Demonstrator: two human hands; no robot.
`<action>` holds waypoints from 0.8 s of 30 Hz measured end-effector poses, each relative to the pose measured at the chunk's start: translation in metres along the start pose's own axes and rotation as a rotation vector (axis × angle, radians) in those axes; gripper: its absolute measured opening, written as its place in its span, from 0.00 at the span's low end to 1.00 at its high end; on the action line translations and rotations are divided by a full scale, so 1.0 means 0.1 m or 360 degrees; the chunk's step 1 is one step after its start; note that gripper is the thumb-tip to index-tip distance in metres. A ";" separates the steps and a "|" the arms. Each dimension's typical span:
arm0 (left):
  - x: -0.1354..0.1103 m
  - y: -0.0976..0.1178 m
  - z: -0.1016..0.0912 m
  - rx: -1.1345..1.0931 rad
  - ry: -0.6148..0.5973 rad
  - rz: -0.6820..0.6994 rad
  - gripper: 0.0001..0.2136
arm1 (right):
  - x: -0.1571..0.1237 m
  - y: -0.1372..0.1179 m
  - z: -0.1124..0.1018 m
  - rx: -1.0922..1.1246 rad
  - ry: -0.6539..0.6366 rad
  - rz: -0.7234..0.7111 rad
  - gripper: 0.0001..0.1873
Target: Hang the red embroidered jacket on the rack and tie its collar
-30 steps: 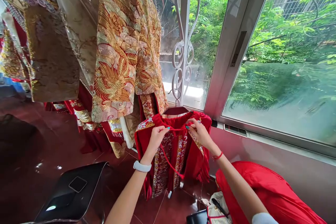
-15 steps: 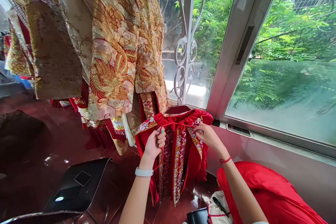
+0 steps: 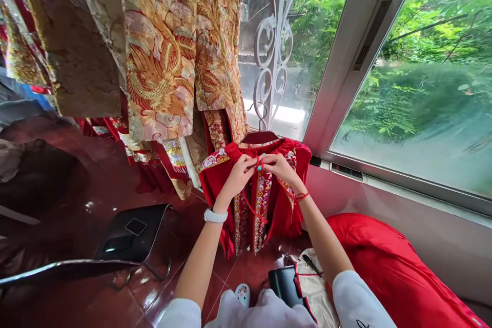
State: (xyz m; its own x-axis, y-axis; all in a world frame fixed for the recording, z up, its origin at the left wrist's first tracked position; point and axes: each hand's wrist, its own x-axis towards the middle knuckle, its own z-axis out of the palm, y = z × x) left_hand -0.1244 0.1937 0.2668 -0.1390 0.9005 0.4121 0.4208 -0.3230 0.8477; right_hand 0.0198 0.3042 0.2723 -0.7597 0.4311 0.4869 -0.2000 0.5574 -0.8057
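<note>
- Change since half a second ago: left hand [image 3: 241,174] and right hand [image 3: 277,165], then apart at either side of the waistband, now meet at its centre.
- Grip: both hands pinched together on the red cord [image 3: 258,163].
- Red skirt [image 3: 265,189]: hangs from a hanger [image 3: 260,136] by the window [image 3: 403,87], long axis vertical, waist up, hem near the floor [image 3: 77,205].
- Edges: gold robes [image 3: 169,61] crowd its left; red bag [image 3: 384,266] lies right; black chair [image 3: 126,233] stands well left.

Glossy dark-red tiled floor [image 3: 77,215], with black chair [image 3: 126,236], red cloth bundle [image 3: 384,261] and black bag [image 3: 286,284].
</note>
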 end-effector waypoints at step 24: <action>-0.01 -0.06 -0.19 0.1184 0.0076 0.0391 0.10 | -0.26 0.24 -0.33 0.0285 0.0400 0.0252 0.20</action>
State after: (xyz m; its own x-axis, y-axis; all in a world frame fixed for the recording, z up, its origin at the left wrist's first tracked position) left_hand -0.1437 0.1894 0.2673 0.0046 0.8094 0.5872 0.9320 -0.2163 0.2908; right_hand 0.0553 0.3296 0.2515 -0.6184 0.6760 0.4007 -0.2140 0.3457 -0.9136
